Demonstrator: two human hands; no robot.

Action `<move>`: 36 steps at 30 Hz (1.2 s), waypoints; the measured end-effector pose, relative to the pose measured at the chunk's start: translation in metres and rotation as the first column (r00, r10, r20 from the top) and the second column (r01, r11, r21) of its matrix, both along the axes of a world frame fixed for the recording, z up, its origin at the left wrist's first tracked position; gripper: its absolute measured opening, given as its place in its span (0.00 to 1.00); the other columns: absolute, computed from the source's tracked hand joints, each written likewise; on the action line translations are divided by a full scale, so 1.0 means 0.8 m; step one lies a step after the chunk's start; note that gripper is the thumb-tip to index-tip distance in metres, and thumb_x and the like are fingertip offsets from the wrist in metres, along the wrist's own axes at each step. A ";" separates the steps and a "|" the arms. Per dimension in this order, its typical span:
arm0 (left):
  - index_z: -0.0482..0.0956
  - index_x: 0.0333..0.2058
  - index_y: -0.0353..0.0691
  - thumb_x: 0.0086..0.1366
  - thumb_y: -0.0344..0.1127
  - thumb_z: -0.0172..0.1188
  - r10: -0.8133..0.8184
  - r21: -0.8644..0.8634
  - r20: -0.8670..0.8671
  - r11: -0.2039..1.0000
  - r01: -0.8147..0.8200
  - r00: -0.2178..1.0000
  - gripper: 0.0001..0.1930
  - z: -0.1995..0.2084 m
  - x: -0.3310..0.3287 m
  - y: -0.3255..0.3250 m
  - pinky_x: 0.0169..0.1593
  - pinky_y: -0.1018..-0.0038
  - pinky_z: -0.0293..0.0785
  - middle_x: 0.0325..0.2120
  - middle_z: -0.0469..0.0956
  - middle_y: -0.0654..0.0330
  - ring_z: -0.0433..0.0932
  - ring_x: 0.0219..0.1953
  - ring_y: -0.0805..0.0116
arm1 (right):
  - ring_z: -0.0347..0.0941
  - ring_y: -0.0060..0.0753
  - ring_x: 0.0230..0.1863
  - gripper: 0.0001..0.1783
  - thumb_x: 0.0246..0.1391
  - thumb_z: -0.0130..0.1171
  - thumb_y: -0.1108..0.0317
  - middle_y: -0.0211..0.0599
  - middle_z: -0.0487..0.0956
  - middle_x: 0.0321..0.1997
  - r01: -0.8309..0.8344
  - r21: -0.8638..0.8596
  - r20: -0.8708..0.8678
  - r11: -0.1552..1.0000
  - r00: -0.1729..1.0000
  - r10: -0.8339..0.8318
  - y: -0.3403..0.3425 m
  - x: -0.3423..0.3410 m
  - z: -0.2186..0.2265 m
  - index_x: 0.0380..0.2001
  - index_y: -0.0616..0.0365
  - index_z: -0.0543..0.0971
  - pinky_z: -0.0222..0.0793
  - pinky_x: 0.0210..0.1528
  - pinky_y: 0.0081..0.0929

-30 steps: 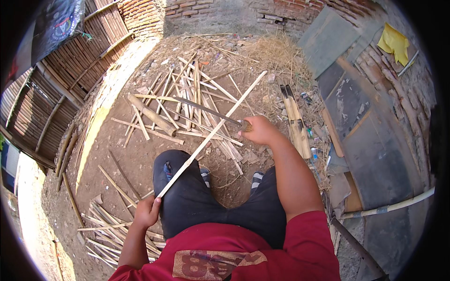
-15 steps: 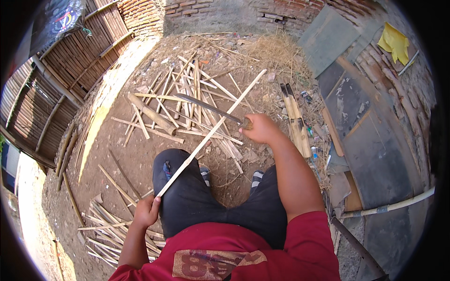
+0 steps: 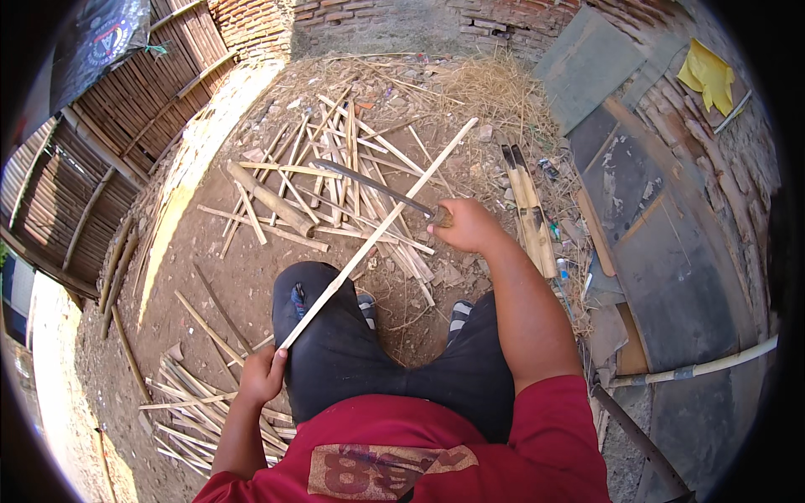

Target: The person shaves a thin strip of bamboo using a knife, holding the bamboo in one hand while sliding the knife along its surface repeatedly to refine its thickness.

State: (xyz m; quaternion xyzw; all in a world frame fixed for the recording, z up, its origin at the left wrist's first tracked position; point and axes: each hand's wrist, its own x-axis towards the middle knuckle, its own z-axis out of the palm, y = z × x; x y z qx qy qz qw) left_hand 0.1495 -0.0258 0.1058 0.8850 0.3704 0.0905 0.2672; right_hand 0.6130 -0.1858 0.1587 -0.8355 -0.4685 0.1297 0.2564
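Observation:
A long pale bamboo strip (image 3: 360,256) slants from my left thigh up to the far right. My left hand (image 3: 263,373) is closed on its near end beside the thigh. In my right hand (image 3: 466,225) is the handle of a machete (image 3: 377,186), its dark blade pointing to the far left. The blade crosses the strip partway toward the strip's far end; whether they touch I cannot tell. My right fingers are wrapped round the handle and hide most of it.
Split bamboo strips (image 3: 345,159) lie piled ahead, with a thick bamboo pole (image 3: 272,199) at their left. Another strip heap (image 3: 189,411) is by my left arm. Split bamboo halves (image 3: 530,214) lie to the right, near dark boards (image 3: 671,277) against the brick wall (image 3: 394,33).
The machete and my right hand have shifted very slightly. The strip's far end has risen a little in view. My left hand keeps its hold.

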 end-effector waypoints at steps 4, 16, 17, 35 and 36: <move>0.73 0.25 0.33 0.74 0.51 0.51 0.011 0.004 -0.014 1.000 -0.011 1.000 0.25 0.001 0.000 0.000 0.29 0.52 0.68 0.19 0.73 0.39 0.76 0.25 0.35 | 0.79 0.57 0.55 0.35 0.51 0.70 0.53 0.59 0.81 0.53 0.009 0.003 0.010 1.000 1.000 -0.009 0.001 0.002 -0.006 0.59 0.61 0.78 0.73 0.59 0.43; 0.72 0.24 0.33 0.74 0.50 0.52 0.015 0.034 -0.009 0.999 -0.015 1.000 0.26 0.003 0.002 -0.004 0.28 0.52 0.66 0.17 0.71 0.40 0.74 0.22 0.36 | 0.79 0.55 0.56 0.37 0.51 0.72 0.52 0.61 0.81 0.54 -0.007 0.008 -0.026 1.000 1.000 0.007 0.002 0.004 -0.006 0.58 0.67 0.77 0.72 0.61 0.39; 0.72 0.24 0.33 0.74 0.50 0.52 0.011 0.039 -0.006 0.999 -0.011 1.000 0.26 0.002 0.002 -0.003 0.27 0.52 0.66 0.16 0.71 0.40 0.74 0.22 0.36 | 0.79 0.55 0.56 0.37 0.51 0.72 0.52 0.61 0.81 0.54 -0.009 0.005 -0.026 1.000 1.000 0.009 0.001 0.004 -0.006 0.59 0.67 0.77 0.72 0.61 0.39; 0.72 0.25 0.33 0.74 0.52 0.51 0.024 0.029 -0.042 0.999 -0.023 0.999 0.26 0.004 0.005 -0.003 0.29 0.51 0.67 0.17 0.72 0.39 0.74 0.24 0.35 | 0.80 0.55 0.53 0.37 0.49 0.72 0.50 0.58 0.82 0.51 0.049 -0.002 -0.011 0.999 0.999 -0.049 -0.005 0.015 -0.005 0.57 0.64 0.79 0.73 0.58 0.41; 0.72 0.25 0.33 0.74 0.52 0.51 0.023 0.035 -0.038 0.999 -0.022 0.999 0.26 0.003 0.004 -0.003 0.29 0.51 0.67 0.17 0.72 0.39 0.74 0.23 0.35 | 0.80 0.55 0.52 0.36 0.50 0.72 0.50 0.58 0.83 0.50 0.052 -0.012 -0.015 0.999 0.999 -0.052 -0.005 0.013 -0.002 0.56 0.64 0.79 0.74 0.57 0.42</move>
